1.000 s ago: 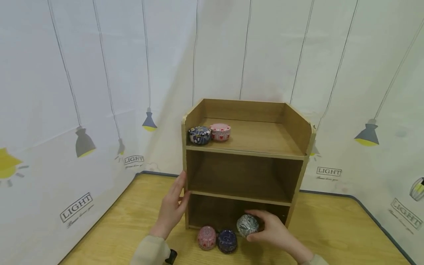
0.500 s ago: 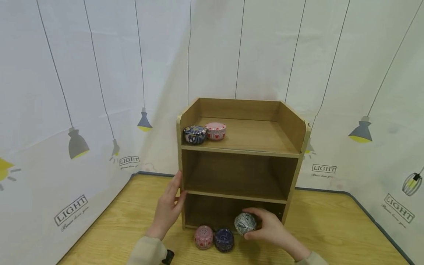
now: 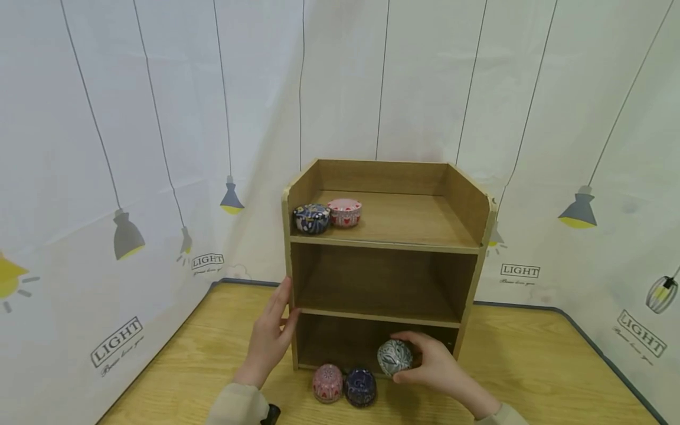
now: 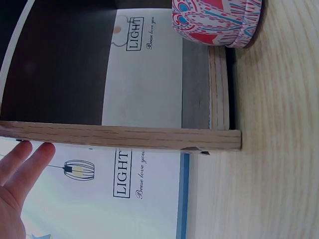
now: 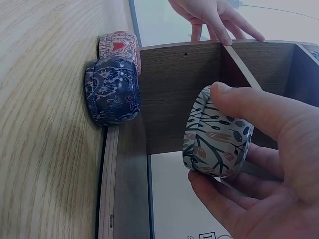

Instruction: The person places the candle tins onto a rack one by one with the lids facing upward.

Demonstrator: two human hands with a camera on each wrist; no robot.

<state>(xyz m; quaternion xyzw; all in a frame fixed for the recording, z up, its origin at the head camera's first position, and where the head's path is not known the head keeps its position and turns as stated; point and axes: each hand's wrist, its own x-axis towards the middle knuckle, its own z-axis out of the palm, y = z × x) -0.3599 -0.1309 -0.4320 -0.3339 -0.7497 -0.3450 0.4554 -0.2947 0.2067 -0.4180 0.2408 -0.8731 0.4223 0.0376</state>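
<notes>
In the head view, my right hand (image 3: 432, 366) grips a small round tin (image 3: 395, 357) with a grey-green leaf pattern, thumb on one side and fingers on the other. The right wrist view shows this tin (image 5: 219, 134) held tilted, in front of the bottom compartment. My left hand (image 3: 270, 336) rests against the left side of the wooden shelf unit (image 3: 382, 243), its fingers straight and thumb near the front edge. On the table before the unit sit a pink patterned tin (image 3: 327, 383) and a dark blue tin (image 3: 360, 388), side by side.
On the top shelf, at its left end, stand a blue floral tin (image 3: 311, 219) and a pink-and-red tin (image 3: 345, 212). The wooden table (image 3: 536, 366) meets a pale wall covering (image 3: 340, 77) printed with lamps behind and at both sides.
The head view has shifted slightly, so the unit appears a little further left. Both hands keep their places, and the right one still holds the leaf-patterned tin.
</notes>
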